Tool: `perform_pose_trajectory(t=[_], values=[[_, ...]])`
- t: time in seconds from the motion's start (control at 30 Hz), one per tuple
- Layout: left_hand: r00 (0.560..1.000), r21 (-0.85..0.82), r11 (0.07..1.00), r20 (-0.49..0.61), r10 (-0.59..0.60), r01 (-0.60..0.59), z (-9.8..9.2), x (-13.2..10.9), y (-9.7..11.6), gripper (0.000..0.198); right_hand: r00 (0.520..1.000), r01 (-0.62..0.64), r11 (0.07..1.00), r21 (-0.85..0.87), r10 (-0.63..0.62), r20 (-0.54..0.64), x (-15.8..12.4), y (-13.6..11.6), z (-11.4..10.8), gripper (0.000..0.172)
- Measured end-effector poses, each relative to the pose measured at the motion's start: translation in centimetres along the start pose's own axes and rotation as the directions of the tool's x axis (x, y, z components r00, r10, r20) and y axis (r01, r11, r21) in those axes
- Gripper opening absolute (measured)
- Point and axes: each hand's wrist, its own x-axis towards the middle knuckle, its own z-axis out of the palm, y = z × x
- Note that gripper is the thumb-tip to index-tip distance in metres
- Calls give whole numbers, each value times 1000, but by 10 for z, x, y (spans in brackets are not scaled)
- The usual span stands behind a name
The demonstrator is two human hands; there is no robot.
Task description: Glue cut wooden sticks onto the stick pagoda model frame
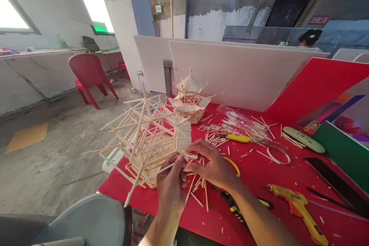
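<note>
A large model frame of thin wooden sticks (144, 138) stands tilted at the near left corner of the red table (259, 184). My left hand (170, 186) is closed on the frame's lower right edge. My right hand (210, 163) pinches a thin wooden stick (190, 157) against the frame's fan of sticks. Loose sticks (200, 188) lie under my right hand. A finished small stick pavilion (190, 98) stands further back on the table.
A yellow glue gun (300, 207), yellow-handled cutters (236, 137), a tape ring (278, 154), a clear bag of sticks (245, 123) and a dark phone (334, 182) lie on the table. White and red boards (245, 73) stand behind. A red chair (89, 77) stands left.
</note>
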Motion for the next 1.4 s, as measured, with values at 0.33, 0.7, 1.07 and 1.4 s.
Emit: perform_pose_trajectory(t=[0.33,0.7,1.07,1.4], values=[[998,21,998,13,57,-57,2,-1,-3,34,999,-14,1000,22,15,-39,-6,4,6,26],[997,26,997,20,71,-71,0,-1,-2,28,941,-268,963,32,268,-205,-29,-15,12,10],[998,8,998,15,61,-61,1,-3,-2,29,905,-355,904,240,396,-153,-26,-13,31,26],[999,13,999,13,52,-52,2,-3,-1,30,885,-354,895,271,414,-213,-29,-5,43,29]])
